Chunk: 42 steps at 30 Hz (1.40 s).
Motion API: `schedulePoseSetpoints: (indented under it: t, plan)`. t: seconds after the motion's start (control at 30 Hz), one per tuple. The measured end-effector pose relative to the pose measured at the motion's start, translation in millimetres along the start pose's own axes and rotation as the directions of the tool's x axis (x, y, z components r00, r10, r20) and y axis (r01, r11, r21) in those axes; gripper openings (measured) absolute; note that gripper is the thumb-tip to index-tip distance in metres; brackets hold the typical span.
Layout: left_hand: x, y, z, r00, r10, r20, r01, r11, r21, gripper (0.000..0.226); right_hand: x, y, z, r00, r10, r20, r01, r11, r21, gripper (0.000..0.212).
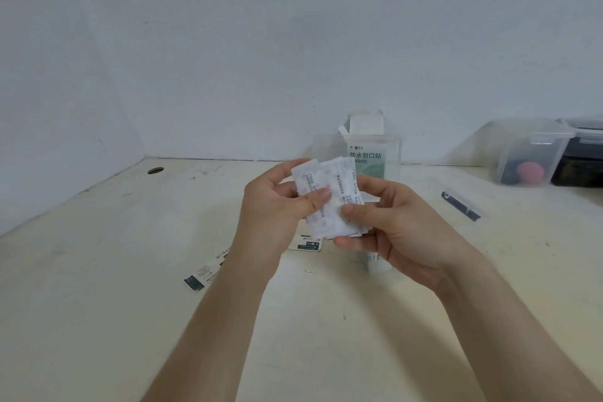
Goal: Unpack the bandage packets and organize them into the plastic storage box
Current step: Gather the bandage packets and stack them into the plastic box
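Both hands hold a stack of white printed bandage packets (329, 196) above the table's middle. My left hand (277, 206) pinches the stack's left side with the thumb on top. My right hand (391, 225) grips the right side, thumb on the front. Behind them stands a clear plastic storage box (321, 147) with an opened green-and-white bandage carton (367, 153) inside or just behind it; I cannot tell which. Another green carton (375, 263) lies under my right hand, mostly hidden.
A flattened carton (204, 272) lies left of my left arm, another piece (306, 243) under the hands. A clear lid (456, 199) lies at the right. A lidded clear bin (528, 153) and a dark container (584, 160) stand far right. A wall runs behind the table.
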State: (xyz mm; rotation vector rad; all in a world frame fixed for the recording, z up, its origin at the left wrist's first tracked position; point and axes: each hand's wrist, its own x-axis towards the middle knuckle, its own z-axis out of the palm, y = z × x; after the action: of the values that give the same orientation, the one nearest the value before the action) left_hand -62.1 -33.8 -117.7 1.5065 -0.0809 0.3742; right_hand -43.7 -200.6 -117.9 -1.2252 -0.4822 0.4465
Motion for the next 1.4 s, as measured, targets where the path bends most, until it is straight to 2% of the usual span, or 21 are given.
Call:
schedulePoseSetpoints:
  t: [0.2,0.33,0.43,0.57,0.63,0.7,0.77,0.83,0.9,0.97,1.03,1.1,1.2,1.33,1.4]
  plan:
    - [4.3,-4.5,-9.9,0.999,-0.049,0.003,0.049,0.994,-0.096,0.039,7.2,7.4,6.0,0.979,-0.113,-0.17,0.081,0.98,-0.183,0.033]
    - [7.2,-6.5,-1.9,1.0,-0.03,0.008,0.03,0.995,-0.091,0.037,9.4,9.2,9.3,0.975,-0.157,-0.159,0.112,0.959,-0.259,0.031]
    - [9.0,-9.0,14.2,0.999,-0.017,0.029,0.021,0.991,-0.129,0.044,7.6,7.9,11.3,0.984,-0.107,-0.142,0.085,0.985,-0.152,0.026]
    - [11.1,-11.5,38.8,0.997,-0.034,0.066,0.039,0.997,-0.07,0.047,5.6,6.3,7.5,0.986,-0.057,-0.16,0.053,0.998,-0.027,0.026]
    - [13.0,-10.2,41.3,0.99,-0.083,0.118,0.1,0.985,-0.141,0.039,5.0,3.9,0.7,0.995,-0.037,-0.097,0.039,0.999,0.019,0.026]
    - [14.6,-8.4,40.6,0.978,-0.122,0.17,0.168,0.942,-0.289,0.033,2.7,1.1,-8.0,1.0,-0.008,-0.015,0.009,0.998,0.066,0.026]
    - [14.3,-5.4,38.8,0.969,-0.102,0.227,0.188,0.896,-0.402,0.031,1.1,0.5,-13.3,0.996,0.027,0.081,-0.039,0.988,0.151,0.025]
    - [14.5,-1.7,37.9,0.961,-0.017,0.275,0.141,0.888,-0.438,0.028,0.5,1.3,-16.7,0.982,0.051,0.182,-0.102,0.954,0.281,0.027]
    - [14.2,3.0,36.4,0.962,0.077,0.261,0.024,0.931,-0.365,0.027,0.5,4.0,-18.4,0.949,0.069,0.306,-0.189,0.905,0.38,0.028]
    - [15.5,7.2,36.3,0.964,0.178,0.198,-0.143,0.973,-0.181,0.026,1.1,5.2,-18.6,0.902,0.085,0.423,-0.28,0.862,0.423,0.023]
    - [16.7,11.1,39.3,0.956,0.265,0.129,-0.271,0.962,0.027,0.026,1.3,5.7,-17.8,0.88,0.099,0.464,-0.332,0.828,0.452,0.018]
    - [18.1,12.8,43.6,0.945,0.318,0.071,-0.326,0.929,0.178,0.036,1.4,4.7,-18.1,0.897,0.121,0.426,-0.326,0.831,0.451,0.015]
    - [19.4,10.7,44.5,0.931,0.351,0.097,-0.364,0.884,0.293,0.043,0.6,1.6,-20.4,0.935,0.145,0.324,-0.268,0.888,0.375,0.014]
    - [20.3,10.3,40.0,0.934,0.272,0.233,-0.33,0.908,0.26,0.02,-2.4,-2.1,-25.4,0.974,0.139,0.177,-0.191,0.925,0.328,0.015]
    - [21.0,8.3,38.2,0.943,0.217,0.252,-0.284,0.92,0.27,0.024,-4.1,-4.2,-28.8,0.983,0.127,0.131,-0.161,0.942,0.293,0.021]
